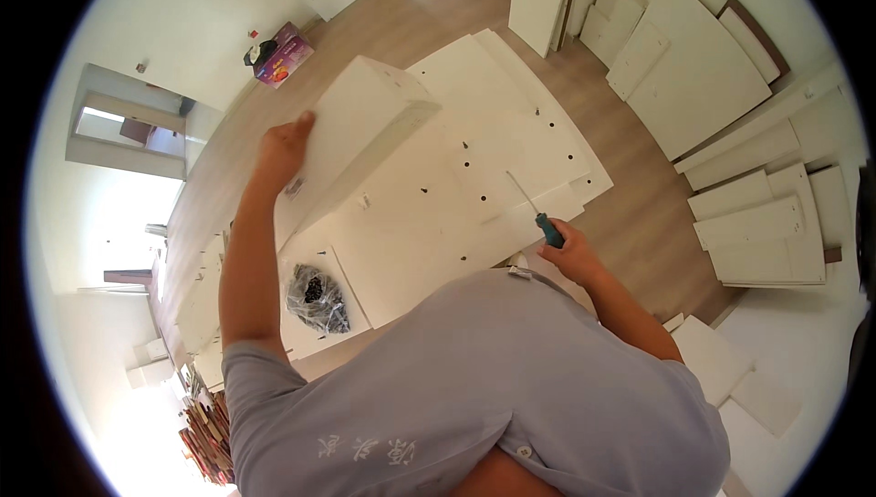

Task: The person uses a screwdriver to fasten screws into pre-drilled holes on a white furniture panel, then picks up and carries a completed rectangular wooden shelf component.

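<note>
My left hand (pixel 286 146) grips the left edge of a white box-like furniture part (pixel 351 109), tilted up over the large white panels (pixel 411 237). Its fingers are partly hidden behind that edge. In my right hand (pixel 577 258) is a screwdriver (pixel 550 230) with a teal handle, its thin shaft pointing up and left over the panels, by their right end. Dark holes and several small upright fittings (pixel 465 145) dot the panel surface. Close to my body on the left, a clear plastic bag (pixel 317 300) of dark small parts rests on a white board.
White boards (pixel 703 68) lean against the right wall, with more stacked boards (pixel 762 228) nearer me. A purple carton (pixel 285 57) stands by the far left wall. Thin strips (pixel 208 438) are piled at the lower left. Wood-look floor (pixel 630 223) surrounds the panels.
</note>
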A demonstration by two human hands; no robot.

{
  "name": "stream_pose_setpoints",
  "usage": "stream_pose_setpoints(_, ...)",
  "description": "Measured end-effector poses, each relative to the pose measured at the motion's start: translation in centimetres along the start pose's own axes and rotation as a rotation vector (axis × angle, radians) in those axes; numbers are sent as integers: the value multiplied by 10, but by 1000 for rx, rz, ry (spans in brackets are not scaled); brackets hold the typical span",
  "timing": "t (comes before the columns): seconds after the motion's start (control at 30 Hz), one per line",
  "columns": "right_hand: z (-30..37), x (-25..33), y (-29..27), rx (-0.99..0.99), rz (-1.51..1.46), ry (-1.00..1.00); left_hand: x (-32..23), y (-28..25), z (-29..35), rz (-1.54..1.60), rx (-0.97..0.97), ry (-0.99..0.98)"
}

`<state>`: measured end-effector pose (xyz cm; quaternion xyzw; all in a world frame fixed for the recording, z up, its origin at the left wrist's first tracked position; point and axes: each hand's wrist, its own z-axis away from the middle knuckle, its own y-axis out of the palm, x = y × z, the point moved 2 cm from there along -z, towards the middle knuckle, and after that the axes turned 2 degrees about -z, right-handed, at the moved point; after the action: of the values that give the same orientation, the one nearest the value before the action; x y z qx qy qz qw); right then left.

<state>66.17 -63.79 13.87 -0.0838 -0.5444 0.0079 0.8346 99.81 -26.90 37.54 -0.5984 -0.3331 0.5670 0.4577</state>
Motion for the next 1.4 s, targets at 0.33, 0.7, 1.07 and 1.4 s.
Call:
stream_pose_setpoints(0.33, -62, 94, 3, -2, -498, -260, 118, -58, 127, 1355, -505, -158)
stream_pose_setpoints(0.7, -61, 180, 93, 346, -265, -525, 206, 99, 180, 1753, -584, -430)
stream_pose_setpoints(1.07, -23, 175, 102, 381, -149, -540, 216, 141, 174, 1801, -550, -485)
stream_pose_setpoints(1.4, 11, 170, 120, 279, -148, -451, 234, 144, 158, 1830, -457, -458)
